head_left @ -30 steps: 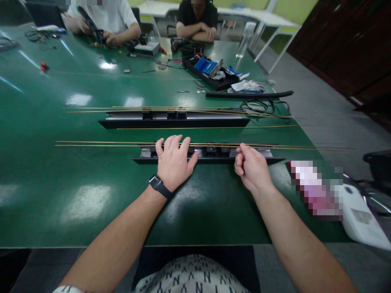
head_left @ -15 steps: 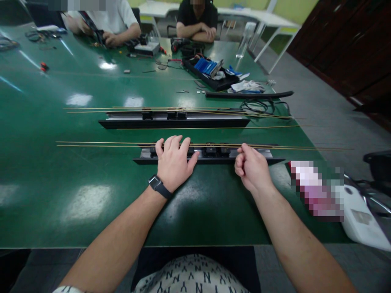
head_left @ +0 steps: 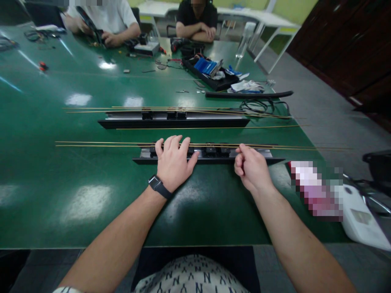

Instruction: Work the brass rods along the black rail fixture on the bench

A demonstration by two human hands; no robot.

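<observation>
As our left hand point(head_left: 175, 162) splays over a black-silver channel point(head_left: 215, 161), our right hand point(head_left: 253, 166) pinches thin golden rods point(head_left: 210, 145). Neither shifts.

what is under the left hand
Thin gold rods and the near black rail show on both sides of the left hand; what lies directly beneath is hidden.

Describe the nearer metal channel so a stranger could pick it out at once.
Start at the green table, on the wearer's side. A long, black-edged metal channel lies crosswise there. A lookalike channel lies beyond; only the nearer has the left hand and right hand over it.
</observation>
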